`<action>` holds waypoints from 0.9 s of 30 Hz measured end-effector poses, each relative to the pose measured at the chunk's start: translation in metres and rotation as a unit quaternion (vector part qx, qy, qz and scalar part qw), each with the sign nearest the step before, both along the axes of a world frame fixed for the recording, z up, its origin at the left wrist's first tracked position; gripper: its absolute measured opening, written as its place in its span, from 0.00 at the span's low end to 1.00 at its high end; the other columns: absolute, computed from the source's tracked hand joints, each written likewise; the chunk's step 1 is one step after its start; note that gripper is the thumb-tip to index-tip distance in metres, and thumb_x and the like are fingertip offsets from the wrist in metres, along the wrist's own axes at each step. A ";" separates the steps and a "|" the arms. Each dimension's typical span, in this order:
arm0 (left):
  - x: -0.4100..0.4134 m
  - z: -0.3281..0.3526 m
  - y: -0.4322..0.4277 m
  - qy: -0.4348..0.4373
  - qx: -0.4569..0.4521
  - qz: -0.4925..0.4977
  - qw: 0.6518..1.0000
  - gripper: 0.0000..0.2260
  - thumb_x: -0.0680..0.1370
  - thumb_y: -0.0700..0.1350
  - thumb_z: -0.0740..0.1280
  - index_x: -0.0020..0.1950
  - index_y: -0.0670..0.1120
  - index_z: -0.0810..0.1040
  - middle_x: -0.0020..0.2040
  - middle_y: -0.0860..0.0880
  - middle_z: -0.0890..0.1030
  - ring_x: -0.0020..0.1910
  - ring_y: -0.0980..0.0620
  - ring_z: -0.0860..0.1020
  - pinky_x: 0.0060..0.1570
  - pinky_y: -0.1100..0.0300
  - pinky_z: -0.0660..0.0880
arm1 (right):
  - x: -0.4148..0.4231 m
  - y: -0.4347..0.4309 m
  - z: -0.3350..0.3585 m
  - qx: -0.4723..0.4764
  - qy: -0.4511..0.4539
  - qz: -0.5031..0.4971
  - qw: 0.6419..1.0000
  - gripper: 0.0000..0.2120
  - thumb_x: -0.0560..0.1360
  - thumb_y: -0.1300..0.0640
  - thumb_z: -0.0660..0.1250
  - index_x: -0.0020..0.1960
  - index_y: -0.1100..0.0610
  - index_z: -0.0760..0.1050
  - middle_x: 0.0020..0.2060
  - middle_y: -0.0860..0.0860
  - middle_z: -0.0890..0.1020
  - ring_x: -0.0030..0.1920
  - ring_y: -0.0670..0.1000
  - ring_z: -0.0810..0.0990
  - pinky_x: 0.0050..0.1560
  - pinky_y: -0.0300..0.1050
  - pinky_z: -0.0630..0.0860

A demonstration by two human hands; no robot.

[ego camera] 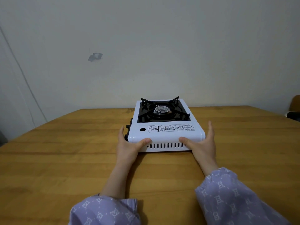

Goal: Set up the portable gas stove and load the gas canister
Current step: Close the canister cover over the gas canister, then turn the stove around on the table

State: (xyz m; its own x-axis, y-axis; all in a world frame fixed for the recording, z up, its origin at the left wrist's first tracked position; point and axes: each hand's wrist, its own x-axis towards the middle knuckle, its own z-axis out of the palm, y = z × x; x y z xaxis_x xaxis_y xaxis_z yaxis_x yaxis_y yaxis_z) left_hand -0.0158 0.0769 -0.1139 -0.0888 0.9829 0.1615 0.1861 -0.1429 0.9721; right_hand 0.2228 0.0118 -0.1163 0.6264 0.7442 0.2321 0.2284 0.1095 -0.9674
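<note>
Nearest the camera: two forearms in lilac patterned sleeves [240,198] reach forward over the wooden surface [65,159]. Both sleeves are pushed back, wrists bare.

Left hand [128,146]: grip clasps the near left corner of the portable gas stove [164,135]. Thumb lies along the near side wall, just above the row of vent slots [165,145]; fingers wrap round the left end, next to the black knobs [127,132] that project there.

Right hand [203,145]: grip clasps the near right corner. Thumb presses on the near wall above the slots; fingers extend flat along the right end, pointing away from the camera.

Stove: white body, resting flat on the surface, roughly centred left to right and set toward the far edge. Near strip of its top is a closed white panel with a small round black hole [142,129] and a printed label [171,127]; text too small to read. Beyond that panel, a black recessed tray with four upright black pot supports [176,99] around the round burner [161,110].

No gas canister visible in this view.

Far right, past the surface edge: part of a brown chair back [294,103] and a dark object, not identifiable.

Background: pale wall [162,46] with a chipped patch [95,56] at left.
</note>
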 end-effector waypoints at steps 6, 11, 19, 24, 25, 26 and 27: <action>0.001 0.000 -0.003 -0.001 -0.018 0.011 1.000 0.57 0.49 0.66 0.80 0.74 0.53 0.61 0.57 0.56 0.76 0.57 0.52 0.77 0.59 0.51 0.75 | -0.003 -0.001 -0.001 -0.006 -0.001 -0.009 1.000 0.63 0.48 0.36 0.81 0.74 0.36 0.49 0.74 0.48 0.64 0.72 0.51 0.65 0.68 0.57 0.68; 0.005 0.002 -0.008 0.005 -0.030 0.034 0.999 0.47 0.48 0.67 0.80 0.60 0.53 0.67 0.54 0.54 0.79 0.51 0.53 0.80 0.50 0.54 0.78 | -0.009 -0.005 -0.004 -0.003 0.006 -0.023 1.000 0.62 0.51 0.34 0.79 0.76 0.41 0.48 0.75 0.48 0.61 0.73 0.52 0.63 0.69 0.56 0.66; 0.026 0.002 -0.027 -0.011 -0.029 0.057 0.998 0.43 0.52 0.62 0.82 0.60 0.51 0.65 0.55 0.53 0.77 0.52 0.52 0.78 0.52 0.53 0.77 | -0.025 -0.015 -0.007 -0.016 0.017 -0.118 0.993 0.47 0.64 0.42 0.77 0.73 0.61 0.60 0.70 0.58 0.69 0.70 0.60 0.65 0.68 0.62 0.66; 0.039 0.000 -0.040 -0.023 -0.016 0.080 0.996 0.48 0.53 0.60 0.82 0.65 0.44 0.65 0.60 0.49 0.72 0.57 0.49 0.74 0.58 0.51 0.74 | -0.046 -0.025 -0.006 0.004 0.042 -0.147 0.988 0.41 0.68 0.49 0.76 0.73 0.62 0.61 0.70 0.59 0.68 0.72 0.58 0.61 0.71 0.57 0.62; 0.041 0.001 -0.043 -0.015 -0.014 0.091 0.996 0.49 0.53 0.60 0.82 0.67 0.43 0.65 0.60 0.50 0.68 0.57 0.49 0.71 0.57 0.53 0.72 | -0.052 -0.027 -0.006 0.006 0.049 -0.145 0.988 0.41 0.69 0.50 0.75 0.74 0.63 0.59 0.72 0.59 0.67 0.73 0.57 0.60 0.72 0.55 0.61; 0.044 0.002 -0.046 -0.006 -0.013 0.101 0.995 0.50 0.54 0.60 0.82 0.67 0.42 0.65 0.59 0.50 0.65 0.55 0.50 0.68 0.55 0.56 0.69 | -0.058 -0.029 -0.005 0.006 0.059 -0.138 0.989 0.42 0.70 0.51 0.75 0.75 0.63 0.58 0.73 0.59 0.65 0.74 0.57 0.58 0.73 0.54 0.59; 0.046 0.003 -0.049 0.001 -0.014 0.110 0.994 0.50 0.53 0.61 0.82 0.68 0.42 0.65 0.58 0.50 0.63 0.54 0.51 0.66 0.54 0.57 0.67 | -0.064 -0.030 -0.004 0.003 0.068 -0.128 0.989 0.42 0.71 0.51 0.74 0.76 0.64 0.56 0.74 0.59 0.63 0.75 0.57 0.57 0.74 0.53 0.57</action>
